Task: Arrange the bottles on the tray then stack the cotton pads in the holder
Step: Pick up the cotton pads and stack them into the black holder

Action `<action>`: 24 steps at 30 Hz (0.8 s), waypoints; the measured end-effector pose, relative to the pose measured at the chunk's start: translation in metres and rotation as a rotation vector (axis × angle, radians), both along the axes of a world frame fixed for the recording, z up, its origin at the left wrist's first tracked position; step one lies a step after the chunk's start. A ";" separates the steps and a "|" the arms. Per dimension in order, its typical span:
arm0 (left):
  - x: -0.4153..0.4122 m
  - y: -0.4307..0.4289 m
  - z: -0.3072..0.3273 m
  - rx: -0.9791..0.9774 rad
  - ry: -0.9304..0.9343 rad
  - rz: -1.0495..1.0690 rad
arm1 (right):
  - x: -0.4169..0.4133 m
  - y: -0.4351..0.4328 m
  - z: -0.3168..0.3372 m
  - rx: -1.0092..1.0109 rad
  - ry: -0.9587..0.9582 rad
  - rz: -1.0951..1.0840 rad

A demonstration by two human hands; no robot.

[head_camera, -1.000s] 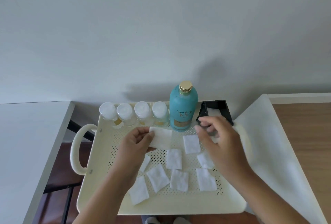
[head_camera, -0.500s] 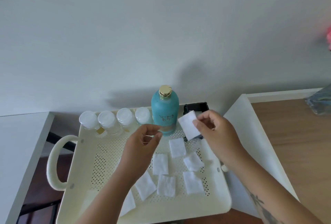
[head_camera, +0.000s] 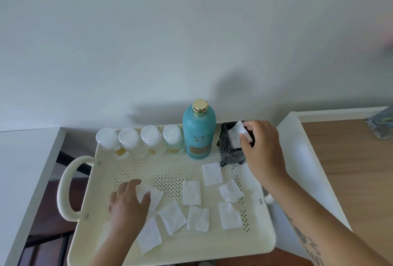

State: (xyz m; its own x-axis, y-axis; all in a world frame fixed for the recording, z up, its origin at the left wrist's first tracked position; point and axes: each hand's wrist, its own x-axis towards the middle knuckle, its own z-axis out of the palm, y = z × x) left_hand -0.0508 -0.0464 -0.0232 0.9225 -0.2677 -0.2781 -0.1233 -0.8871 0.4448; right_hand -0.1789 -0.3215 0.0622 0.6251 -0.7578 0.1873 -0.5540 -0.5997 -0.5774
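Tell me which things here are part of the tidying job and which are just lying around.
Part of the job:
tray
teal bottle
four small clear bottles
black holder
loose cotton pads
pad in the right hand
pad under the left hand

Just lying about:
clear wrapper on the wooden table

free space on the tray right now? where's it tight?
Free: perforated tray floor between the small bottles and the loose pads; the near rim strip too. Tight: back row, where the teal bottle adjoins the holder under the right hand.
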 end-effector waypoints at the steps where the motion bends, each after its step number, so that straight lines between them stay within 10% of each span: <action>1: 0.000 0.001 -0.001 0.008 0.013 0.005 | -0.002 0.001 -0.001 -0.051 0.004 0.014; 8: 0.003 0.006 -0.009 0.019 0.052 0.018 | -0.015 0.003 -0.016 -0.334 0.083 0.143; 24: 0.009 0.004 -0.010 -0.138 0.141 0.085 | -0.011 0.002 -0.016 -0.278 0.386 0.224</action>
